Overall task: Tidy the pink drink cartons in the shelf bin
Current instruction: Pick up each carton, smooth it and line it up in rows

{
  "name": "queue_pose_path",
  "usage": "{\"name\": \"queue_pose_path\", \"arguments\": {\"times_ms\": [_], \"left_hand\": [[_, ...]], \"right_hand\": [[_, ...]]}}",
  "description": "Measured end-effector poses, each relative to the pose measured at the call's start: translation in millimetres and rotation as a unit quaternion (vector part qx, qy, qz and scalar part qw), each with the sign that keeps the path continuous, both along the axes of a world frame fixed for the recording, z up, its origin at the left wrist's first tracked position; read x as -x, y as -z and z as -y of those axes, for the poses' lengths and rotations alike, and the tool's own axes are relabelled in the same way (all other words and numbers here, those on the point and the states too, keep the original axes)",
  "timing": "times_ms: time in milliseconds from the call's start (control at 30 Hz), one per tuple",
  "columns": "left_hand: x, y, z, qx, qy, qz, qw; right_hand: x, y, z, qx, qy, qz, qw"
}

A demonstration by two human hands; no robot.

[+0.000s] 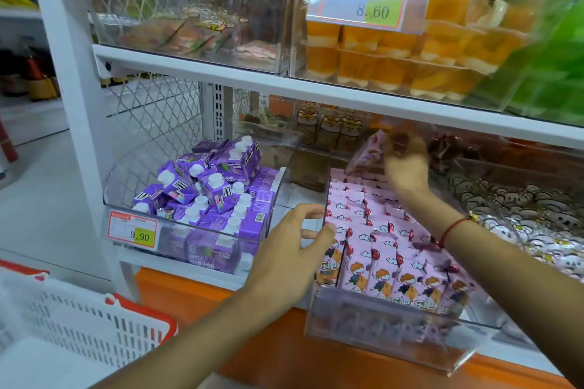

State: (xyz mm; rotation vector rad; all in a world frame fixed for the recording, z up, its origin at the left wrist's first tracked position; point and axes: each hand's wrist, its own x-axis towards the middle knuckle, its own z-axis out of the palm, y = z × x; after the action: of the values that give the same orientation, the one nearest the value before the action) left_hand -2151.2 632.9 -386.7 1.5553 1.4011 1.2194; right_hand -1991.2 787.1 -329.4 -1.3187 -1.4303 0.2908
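Head view: one pink carton up at the back, rows waiting below.
The right hand (406, 161) pinches a lifted pink carton (366, 153) above the bin's (392, 325) rear; best to slot it upright, flush with the packed pink cartons (388, 257). The left hand (294, 246), fingers relaxed and holding nothing, steadies the bin's left wall.

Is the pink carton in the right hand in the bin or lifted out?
Lifted out: the right hand holds the pink carton above the rows.
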Motion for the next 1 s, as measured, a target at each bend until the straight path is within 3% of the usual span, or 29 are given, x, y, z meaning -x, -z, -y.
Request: {"name": "queue_pose_path", "arguments": {"times_ms": [167,300,400,533,800,867,1000], "left_hand": [[-2.1,-5.4,4.8,-0.014,-0.043,-0.034,0.998],[-4.5,-16.4,9.3,-0.133,-0.062,-0.068,0.987],[-12.2,-22.6,18.3,-0.202,-0.012,-0.122,0.972],[-24.3,-23.7,24.9,-0.215,0.016,-0.182,0.959],[-33.1,-24.8,29.3,-0.224,0.009,-0.181,0.957],[-33.8,-23.7,28.0,-0.22,-0.003,-0.175,0.96],[-32.9,-20.0,24.2,-0.202,-0.004,-0.163,0.966]], "right_hand": [[-13.7,-1.6,57.9,0.025,-0.018,-0.224,0.974],[-22.3,-1.5,109.2,0.088,-0.096,-0.334,0.934],[-29.6,2.7,138.6,0.128,-0.135,-0.339,0.922],[-37.0,3.8,158.1,0.145,-0.176,-0.368,0.902],[-44.3,2.4,162.3,0.167,-0.194,-0.425,0.868],[-47.0,2.8,162.3,0.161,-0.208,-0.409,0.874],[-45.5,1.8,166.7,0.184,-0.302,-0.293,0.888]]}}
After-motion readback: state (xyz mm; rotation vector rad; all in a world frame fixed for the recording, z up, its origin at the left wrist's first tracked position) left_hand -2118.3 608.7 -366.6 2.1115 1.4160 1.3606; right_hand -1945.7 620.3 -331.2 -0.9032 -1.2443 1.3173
